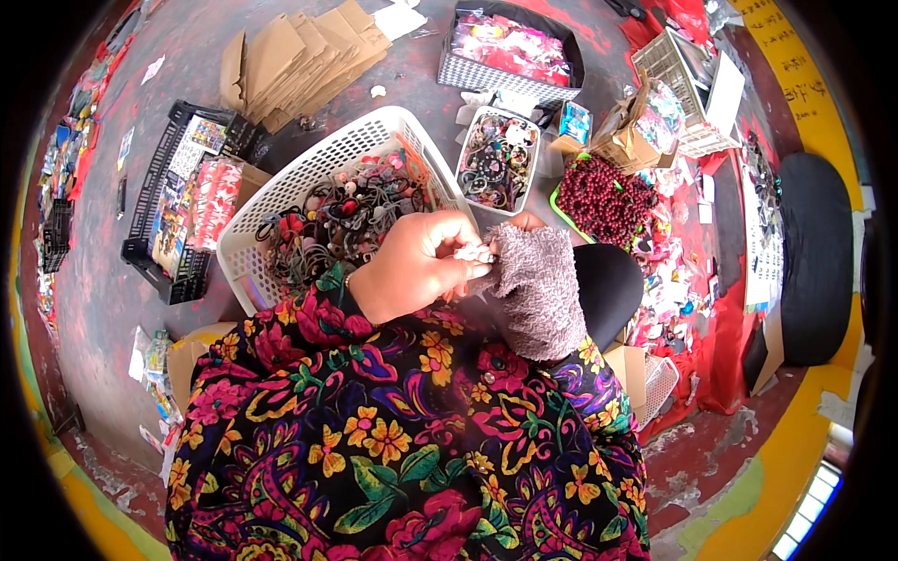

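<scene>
My left hand (404,269) has its thumb and fingers pinched together on a small pale piece (470,253), too small to make out fully. Close beside it, my right hand (527,221) is mostly covered by a grey-brown fuzzy cloth (541,290) wrapped over the wrist and back of the hand. The right fingers that show are curled in against the left fingertips; what they grip is hidden. Just beyond the hands, a large white perforated basket (309,150) holds a heap of dark and coloured hair ties (346,210).
Ahead stand a white tub (463,154) of hair ties and a green tray (559,208) of dark red beads (608,201). Black crates (140,252) sit left, flattened cardboard (309,56) and a patterned box (496,89) farther off. Loose packets cover red sheeting (725,299) at right.
</scene>
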`<move>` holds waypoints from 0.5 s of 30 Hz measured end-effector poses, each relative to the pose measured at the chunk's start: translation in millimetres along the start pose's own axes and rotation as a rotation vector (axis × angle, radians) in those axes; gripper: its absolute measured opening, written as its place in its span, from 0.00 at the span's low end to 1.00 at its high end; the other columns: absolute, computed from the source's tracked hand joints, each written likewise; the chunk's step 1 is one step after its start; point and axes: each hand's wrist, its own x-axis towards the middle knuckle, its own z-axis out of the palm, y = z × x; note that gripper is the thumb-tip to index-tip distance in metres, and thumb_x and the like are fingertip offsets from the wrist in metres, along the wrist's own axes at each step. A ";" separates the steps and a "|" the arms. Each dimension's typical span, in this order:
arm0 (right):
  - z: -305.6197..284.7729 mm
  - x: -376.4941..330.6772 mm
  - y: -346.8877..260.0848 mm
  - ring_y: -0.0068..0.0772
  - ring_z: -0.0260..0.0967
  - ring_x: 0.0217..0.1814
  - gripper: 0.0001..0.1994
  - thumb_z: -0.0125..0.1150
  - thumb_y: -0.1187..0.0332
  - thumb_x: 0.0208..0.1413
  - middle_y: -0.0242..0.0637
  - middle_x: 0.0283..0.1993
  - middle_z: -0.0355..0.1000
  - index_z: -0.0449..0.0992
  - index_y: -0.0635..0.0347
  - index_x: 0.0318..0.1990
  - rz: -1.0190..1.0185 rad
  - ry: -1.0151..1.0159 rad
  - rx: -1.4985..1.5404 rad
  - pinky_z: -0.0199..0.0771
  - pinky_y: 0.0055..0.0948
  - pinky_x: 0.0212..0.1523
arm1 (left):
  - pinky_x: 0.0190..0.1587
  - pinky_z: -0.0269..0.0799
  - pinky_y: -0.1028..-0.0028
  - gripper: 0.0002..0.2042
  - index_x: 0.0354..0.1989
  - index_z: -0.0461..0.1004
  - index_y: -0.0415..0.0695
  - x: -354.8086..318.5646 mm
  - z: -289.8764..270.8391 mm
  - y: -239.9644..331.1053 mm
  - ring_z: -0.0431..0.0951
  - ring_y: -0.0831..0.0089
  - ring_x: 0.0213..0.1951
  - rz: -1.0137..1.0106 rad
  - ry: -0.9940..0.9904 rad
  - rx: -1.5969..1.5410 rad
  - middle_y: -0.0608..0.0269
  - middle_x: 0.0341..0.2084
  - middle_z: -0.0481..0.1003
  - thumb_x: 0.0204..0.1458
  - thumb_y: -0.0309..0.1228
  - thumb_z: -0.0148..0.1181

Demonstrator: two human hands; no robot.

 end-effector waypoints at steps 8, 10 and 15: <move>-10.4 4.5 -3.1 0.44 0.69 0.34 0.08 0.58 0.68 0.42 0.39 0.28 0.69 0.72 0.58 0.31 -0.101 -0.019 0.138 0.65 0.40 0.37 | 0.23 0.68 0.80 0.05 0.32 0.69 0.37 0.1 -1.2 -9.1 0.73 0.80 0.22 0.378 0.067 0.430 0.65 0.22 0.72 0.48 0.15 0.52; -11.0 2.2 -1.7 0.44 0.69 0.35 0.08 0.58 0.68 0.43 0.39 0.28 0.69 0.72 0.58 0.32 -0.029 -0.068 0.056 0.65 0.40 0.37 | 0.22 0.67 0.81 0.04 0.32 0.68 0.37 1.2 -2.8 -1.0 0.73 0.80 0.21 0.108 0.005 0.069 0.64 0.22 0.72 0.49 0.17 0.53; -4.9 1.1 10.0 0.42 0.69 0.36 0.09 0.58 0.69 0.43 0.38 0.30 0.68 0.72 0.56 0.34 -0.071 -0.033 -0.103 0.63 0.43 0.39 | 0.19 0.64 0.83 0.04 0.31 0.67 0.40 6.0 -9.4 -6.6 0.71 0.80 0.20 -0.107 -0.037 -0.402 0.62 0.21 0.72 0.50 0.20 0.56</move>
